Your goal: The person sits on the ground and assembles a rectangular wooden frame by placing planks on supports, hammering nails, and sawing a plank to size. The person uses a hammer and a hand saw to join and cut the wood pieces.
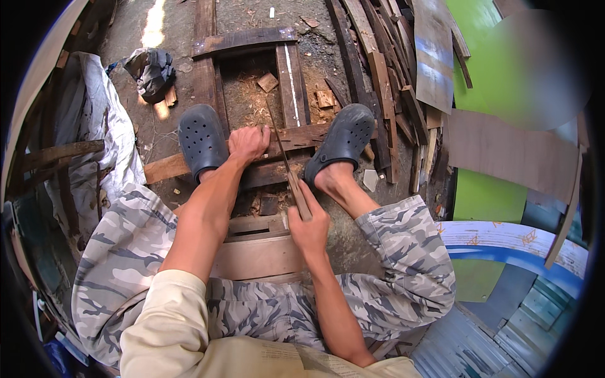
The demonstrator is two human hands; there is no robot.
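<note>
My right hand (309,223) is wrapped round the wooden handle of a handsaw (297,193). The saw's narrow blade slants away from me, crossing a dark wooden plank (300,135) that lies left to right between my feet. Just left of the blade, my left hand (249,144) grips this plank, its fingers curled over the far edge. Both feet, in dark clogs (202,138), rest at the plank on either side of my hands. Beneath it run the long timbers of a rough wooden frame (292,82). Part of the cut is hidden by the blade.
Small wood offcuts (268,82) and sawdust lie inside the frame. Stacked boards (383,82) crowd the right side, beside green panels (488,195). At left are a white cloth (113,120) and a black plastic bag (151,74). A low wooden piece (258,257) sits between my legs.
</note>
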